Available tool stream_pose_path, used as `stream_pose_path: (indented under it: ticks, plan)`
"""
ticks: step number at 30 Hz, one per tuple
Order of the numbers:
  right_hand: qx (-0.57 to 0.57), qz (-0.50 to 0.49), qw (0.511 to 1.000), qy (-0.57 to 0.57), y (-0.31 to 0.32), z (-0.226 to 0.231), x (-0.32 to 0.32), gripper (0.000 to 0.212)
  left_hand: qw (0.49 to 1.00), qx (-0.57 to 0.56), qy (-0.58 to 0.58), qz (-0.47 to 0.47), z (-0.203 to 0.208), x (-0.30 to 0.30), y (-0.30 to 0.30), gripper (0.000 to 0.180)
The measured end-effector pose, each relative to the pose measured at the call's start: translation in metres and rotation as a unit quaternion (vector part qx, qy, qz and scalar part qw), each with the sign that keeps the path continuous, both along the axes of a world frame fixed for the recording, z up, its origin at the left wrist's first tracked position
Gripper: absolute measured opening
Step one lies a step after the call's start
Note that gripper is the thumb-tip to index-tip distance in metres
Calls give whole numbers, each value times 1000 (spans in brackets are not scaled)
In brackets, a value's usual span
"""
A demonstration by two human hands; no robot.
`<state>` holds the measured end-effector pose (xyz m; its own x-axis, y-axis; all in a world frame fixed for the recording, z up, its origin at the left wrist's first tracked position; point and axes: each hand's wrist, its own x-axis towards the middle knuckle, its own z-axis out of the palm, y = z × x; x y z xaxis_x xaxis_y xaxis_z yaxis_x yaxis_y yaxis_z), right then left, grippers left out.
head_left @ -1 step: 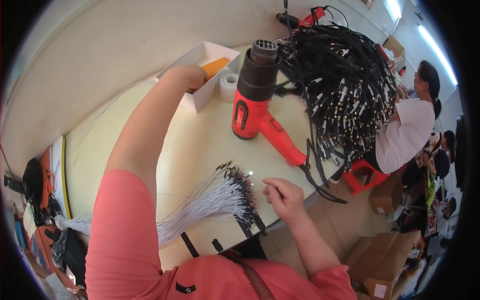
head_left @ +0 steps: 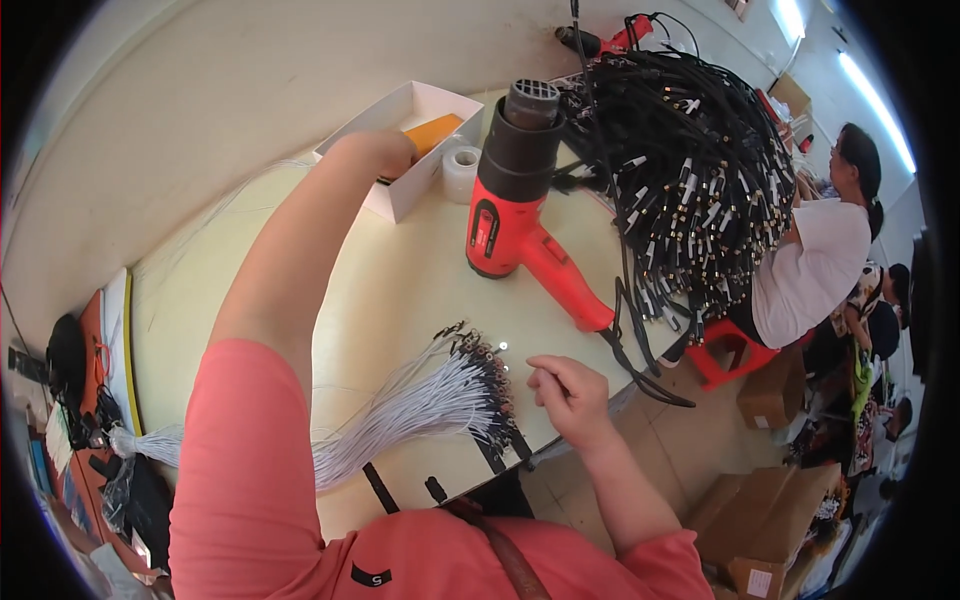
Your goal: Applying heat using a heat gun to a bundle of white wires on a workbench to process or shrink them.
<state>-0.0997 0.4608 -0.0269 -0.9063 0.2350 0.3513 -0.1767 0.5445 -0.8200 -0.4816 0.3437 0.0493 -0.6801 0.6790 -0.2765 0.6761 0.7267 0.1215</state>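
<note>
My left hand [head_left: 383,156] reaches over the side of a white open box [head_left: 400,203], next to an orange object [head_left: 434,133] inside it. The box wall and the hand itself hide those fingers. My right hand [head_left: 572,398] hovers near the table's front right edge, its fingers curled in; whatever they may hold is hidden. Just left of it lies a bundle of thin white wires [head_left: 420,405] with dark, ring-like tips. A red and black heat gun [head_left: 512,215] stands nozzle up on the table, untouched by either hand.
A clear tape roll [head_left: 460,178] sits between box and heat gun. Black cables [head_left: 690,180] with white and gold ends pile up at the far right, a second heat gun [head_left: 612,40] behind them. A person [head_left: 815,260] sits beyond. Cardboard boxes [head_left: 765,520] stand lower right.
</note>
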Motion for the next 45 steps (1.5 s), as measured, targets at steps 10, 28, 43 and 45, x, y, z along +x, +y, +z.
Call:
stream_pose_path:
  ticks: [10,28,43,45]
  plan:
    - [-25,-9,1000,4,-3,4,-1,16,991,118,-38,42,15,-12,-30,13]
    - [-43,23,998,46,4,-8,-5,14,911,383,-114,100,89,116,-99,14]
    - [-264,173,948,-41,-86,14,139,22,852,359,-332,187,-5,435,-126,10]
    - [-308,146,937,-79,-90,4,148,17,885,321,-292,172,-7,450,-123,10]
